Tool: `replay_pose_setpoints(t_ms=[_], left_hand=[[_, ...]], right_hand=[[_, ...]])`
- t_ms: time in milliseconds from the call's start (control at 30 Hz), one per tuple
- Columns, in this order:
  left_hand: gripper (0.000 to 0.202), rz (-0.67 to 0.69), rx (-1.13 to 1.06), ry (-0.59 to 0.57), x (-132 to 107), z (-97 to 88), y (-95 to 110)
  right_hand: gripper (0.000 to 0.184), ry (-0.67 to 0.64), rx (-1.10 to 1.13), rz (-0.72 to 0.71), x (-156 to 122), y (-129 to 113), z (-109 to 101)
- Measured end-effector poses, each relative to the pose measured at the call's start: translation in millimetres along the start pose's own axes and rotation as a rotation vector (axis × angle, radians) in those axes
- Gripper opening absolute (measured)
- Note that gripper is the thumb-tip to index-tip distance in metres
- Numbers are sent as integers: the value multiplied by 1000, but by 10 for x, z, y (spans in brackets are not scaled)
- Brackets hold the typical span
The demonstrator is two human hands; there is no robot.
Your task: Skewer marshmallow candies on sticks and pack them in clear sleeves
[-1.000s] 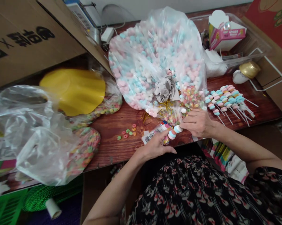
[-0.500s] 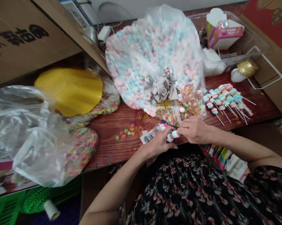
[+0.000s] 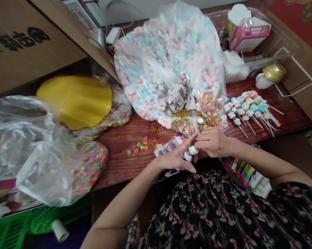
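Observation:
My left hand [image 3: 177, 158] and my right hand [image 3: 213, 141] meet at the front edge of the wooden table [image 3: 135, 162]. Between them is a short candy skewer [image 3: 190, 152] of white, blue and pink discs. The left hand's fingers pinch its lower end, with the forefinger stretched out. My right hand is closed on the upper end. Just behind lies a small printed packet [image 3: 171, 144]. A big clear bag of pink, blue and white candies [image 3: 166, 65] stands behind the hands.
Finished candy skewers [image 3: 249, 108] lie in a row at the right. Loose coloured rings [image 3: 138, 146] sit left of the hands. A yellow lid [image 3: 74, 101], bags of ring candy [image 3: 92, 166], an empty plastic bag [image 3: 39, 148], cardboard boxes [image 3: 28, 45] and a pink carton [image 3: 246, 33] surround them.
Both hands drew the candy skewer slightly down and toward my body; the left forefinger now stretches out. The view shifted a little.

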State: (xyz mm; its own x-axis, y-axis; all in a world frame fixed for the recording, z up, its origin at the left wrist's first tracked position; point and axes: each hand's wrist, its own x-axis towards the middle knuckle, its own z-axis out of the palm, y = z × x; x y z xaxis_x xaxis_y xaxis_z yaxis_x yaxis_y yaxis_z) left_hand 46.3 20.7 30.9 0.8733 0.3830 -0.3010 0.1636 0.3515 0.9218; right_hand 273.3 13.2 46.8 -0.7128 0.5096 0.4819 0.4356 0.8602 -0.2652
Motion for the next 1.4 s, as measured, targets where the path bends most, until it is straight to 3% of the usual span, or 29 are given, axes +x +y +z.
replay_pose_setpoints(t_ms=[133, 267, 400, 500, 600, 733, 800, 900, 1033, 1133, 1267, 1400], left_hand=[[102, -2, -311, 23, 11, -119, 47], [76, 172, -580, 258, -40, -357, 109], [71, 375, -541, 525, -142, -418, 116], [82, 450, -465, 520, -204, -346, 155], [75, 579, -450, 511, -200, -325, 252], [43, 685, -510, 572, -133, -385, 371], [26, 651, -592, 604, -99, -378, 396], [25, 562, -734, 682, -50, -310, 398], [26, 530, -824, 742, 20, -221, 358], [27, 559, -824, 726, 57, -205, 318], [36, 607, -801, 775, 69, -206, 298], [50, 633, -791, 806, 69, -205, 314]], right_hand=[[18, 71, 332, 258, -45, -69, 75], [16, 236, 747, 669, -87, -180, 170], [15, 450, 1041, 922, -38, -279, 380], [16, 576, 1219, 1012, 41, -314, 576], [16, 547, 1256, 1024, 117, -342, 698], [16, 506, 1106, 1005, 184, -388, 693], [15, 556, 915, 966, 187, -397, 659], [13, 617, 498, 788, 144, -374, 635], [19, 545, -5, 506, 66, -303, 680], [21, 497, -164, 394, 48, -283, 726], [17, 473, -83, 408, 85, -341, 739], [12, 493, 449, 672, 133, -393, 734]])
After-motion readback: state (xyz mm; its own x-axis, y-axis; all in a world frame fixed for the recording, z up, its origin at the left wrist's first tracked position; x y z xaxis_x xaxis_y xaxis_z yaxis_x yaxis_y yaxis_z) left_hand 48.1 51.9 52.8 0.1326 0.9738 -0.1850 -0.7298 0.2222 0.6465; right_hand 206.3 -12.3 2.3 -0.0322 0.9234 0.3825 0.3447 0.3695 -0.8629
